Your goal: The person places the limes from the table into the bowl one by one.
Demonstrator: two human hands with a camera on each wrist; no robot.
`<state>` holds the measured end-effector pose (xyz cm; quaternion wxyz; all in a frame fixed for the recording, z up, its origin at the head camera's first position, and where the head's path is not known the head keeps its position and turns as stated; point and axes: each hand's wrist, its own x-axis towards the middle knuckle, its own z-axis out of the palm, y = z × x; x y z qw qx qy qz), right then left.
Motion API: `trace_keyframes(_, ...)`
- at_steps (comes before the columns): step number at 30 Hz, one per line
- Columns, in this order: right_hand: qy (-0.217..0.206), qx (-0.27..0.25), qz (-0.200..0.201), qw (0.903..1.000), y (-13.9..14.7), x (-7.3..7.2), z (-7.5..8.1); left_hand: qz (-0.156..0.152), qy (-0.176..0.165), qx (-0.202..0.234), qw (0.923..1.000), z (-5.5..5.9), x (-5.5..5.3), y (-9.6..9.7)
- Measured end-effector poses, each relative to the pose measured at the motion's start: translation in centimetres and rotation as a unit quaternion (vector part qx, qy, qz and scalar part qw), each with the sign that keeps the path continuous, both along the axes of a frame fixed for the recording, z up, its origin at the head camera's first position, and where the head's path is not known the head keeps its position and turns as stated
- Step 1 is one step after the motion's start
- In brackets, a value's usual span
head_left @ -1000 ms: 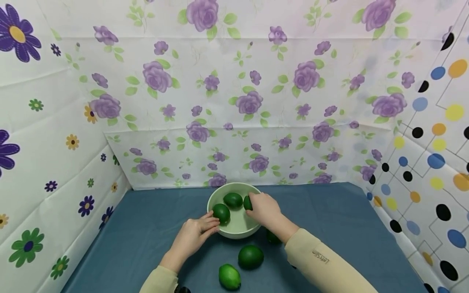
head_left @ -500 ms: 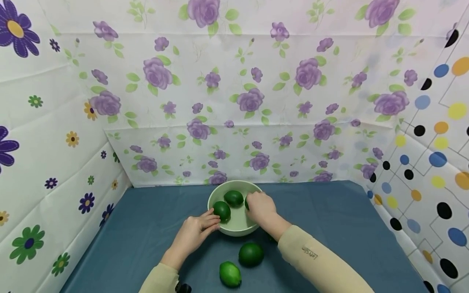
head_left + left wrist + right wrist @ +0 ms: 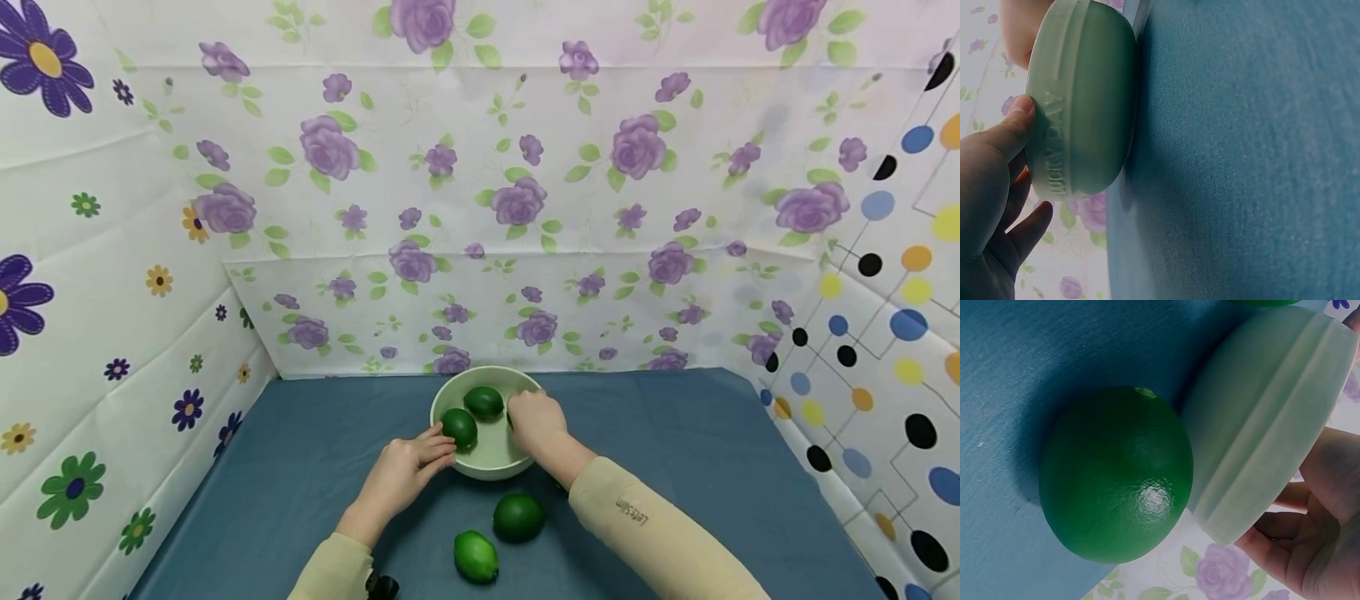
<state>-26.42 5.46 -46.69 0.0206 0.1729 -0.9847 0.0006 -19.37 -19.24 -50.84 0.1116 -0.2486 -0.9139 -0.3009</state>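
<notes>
A pale green bowl [image 3: 491, 467] with raised "LUCKY DAY" lettering stands on the blue cloth, two dark green limes [image 3: 483, 403] inside it. My left hand [image 3: 405, 468] holds the near left of its rim, thumb outside and fingers over the edge beside one lime [image 3: 459, 428]. In the left wrist view that thumb presses the outer wall. My right hand [image 3: 540, 423] reaches over the right rim, fingers curled round another lime [image 3: 510, 420]; only a dark sliver of it shows. The bowl wall hides the right fingertips in the right wrist view.
On the cloth [image 3: 337, 417] in front of the bowl lie a dark lime [image 3: 519, 517] and a lighter one [image 3: 476, 557]. Another lime [image 3: 1116, 475] sits right beside the bowl, mostly under the right forearm in the head view. A flowered sheet [image 3: 337, 275] forms the back wall.
My right hand has sunk slightly into the bowl with its lime, which shows less now. The left hand keeps its place at the rim. The head view has shifted a little.
</notes>
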Motion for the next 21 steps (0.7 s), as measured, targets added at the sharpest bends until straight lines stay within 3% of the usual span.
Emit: trace_keyframes(21,-0.006,0.004,-0.006,1.0000,0.09,-0.53,-0.31,-0.006,0.000,0.004,1.0000,-0.09,-0.08,-0.03)
